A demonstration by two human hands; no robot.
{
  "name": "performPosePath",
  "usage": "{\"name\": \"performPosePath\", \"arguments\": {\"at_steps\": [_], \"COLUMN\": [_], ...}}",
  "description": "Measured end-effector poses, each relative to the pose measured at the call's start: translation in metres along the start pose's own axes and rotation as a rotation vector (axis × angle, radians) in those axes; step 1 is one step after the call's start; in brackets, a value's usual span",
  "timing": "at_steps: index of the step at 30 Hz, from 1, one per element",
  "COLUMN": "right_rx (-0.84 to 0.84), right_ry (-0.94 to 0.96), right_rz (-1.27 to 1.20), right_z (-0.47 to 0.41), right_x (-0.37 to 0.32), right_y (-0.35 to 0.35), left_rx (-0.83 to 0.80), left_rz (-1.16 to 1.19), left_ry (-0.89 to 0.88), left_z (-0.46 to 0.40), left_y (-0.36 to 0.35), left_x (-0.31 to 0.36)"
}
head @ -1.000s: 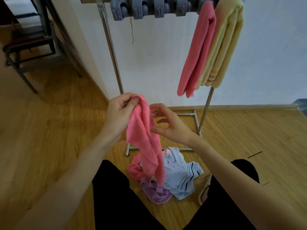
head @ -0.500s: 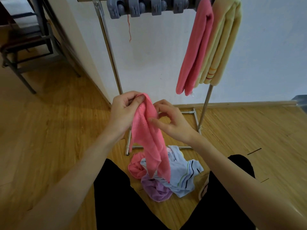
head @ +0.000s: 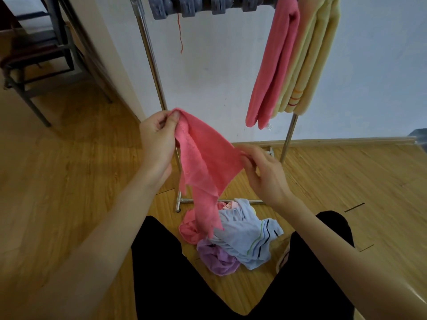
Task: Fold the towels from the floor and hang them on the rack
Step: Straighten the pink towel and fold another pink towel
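A pink towel (head: pixel 203 167) is stretched between my hands in front of the rack. My left hand (head: pixel 157 139) pinches its upper corner, and my right hand (head: pixel 261 172) pinches its edge lower to the right. The rest of the towel dangles down over a pile on the floor: a light blue striped towel (head: pixel 245 236), a purple towel (head: pixel 217 257) and another pink one (head: pixel 189 229). On the metal rack (head: pixel 150 58) hang a folded pink towel (head: pixel 272 65) and a folded yellow towel (head: pixel 309 61) at the right.
Grey clothes pegs (head: pixel 201 5) line the rack's top bar. The rack stands against a white wall on a wooden floor. A dark metal chair frame (head: pixel 34 72) stands at the far left. My legs in black trousers (head: pixel 175 278) flank the pile.
My right hand took hold of the towel's edge and drew it down and right, away from the left hand. The towel, bunched before, is now spread between both hands.
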State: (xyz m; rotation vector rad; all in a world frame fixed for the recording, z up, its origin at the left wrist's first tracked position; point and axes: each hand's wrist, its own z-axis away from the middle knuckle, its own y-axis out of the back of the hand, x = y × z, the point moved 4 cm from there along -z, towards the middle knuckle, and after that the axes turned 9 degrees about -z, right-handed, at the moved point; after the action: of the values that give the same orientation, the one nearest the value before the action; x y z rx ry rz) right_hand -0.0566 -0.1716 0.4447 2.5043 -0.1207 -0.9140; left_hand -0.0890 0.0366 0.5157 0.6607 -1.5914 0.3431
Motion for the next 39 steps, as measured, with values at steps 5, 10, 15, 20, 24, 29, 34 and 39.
{"name": "performPosePath", "arguments": {"at_steps": [5,10,15,20,24,29,34,39], "right_rx": [-0.249,-0.206,-0.235,-0.201,-0.115,-0.047,0.037,0.018], "right_ry": [0.123,-0.026,-0.164,-0.151,-0.161,-0.25,-0.358,-0.28], "right_rz": [0.046,-0.184,-0.385,-0.407,-0.327,-0.313,-0.393,-0.327], "right_z": [0.011,0.008,0.0,-0.004,-0.004,-0.007,-0.03,-0.051], "right_x": [-0.009,-0.013,-0.021,-0.033,-0.033,-0.019,0.008,0.006], "right_y": [-0.028,-0.039,-0.043,-0.045,-0.051,-0.041,-0.001,0.01], "left_rx": [0.053,0.089,0.134,0.196,0.207,0.224,0.173,0.003], "left_rz": [-0.012,-0.035,-0.035,-0.002,0.011,0.05,0.037,-0.254], "left_ry": [0.012,-0.028,-0.053,-0.056,-0.062,-0.008,0.088,0.071], "left_z": [-0.005,-0.007,-0.005,-0.006,-0.004,-0.007,-0.006,0.003], "left_y": [-0.002,-0.001,-0.002,-0.006,-0.012,-0.009,0.009,0.023], "left_x": [-0.003,-0.003,-0.002,-0.006,-0.007,-0.015,-0.037,-0.06]}}
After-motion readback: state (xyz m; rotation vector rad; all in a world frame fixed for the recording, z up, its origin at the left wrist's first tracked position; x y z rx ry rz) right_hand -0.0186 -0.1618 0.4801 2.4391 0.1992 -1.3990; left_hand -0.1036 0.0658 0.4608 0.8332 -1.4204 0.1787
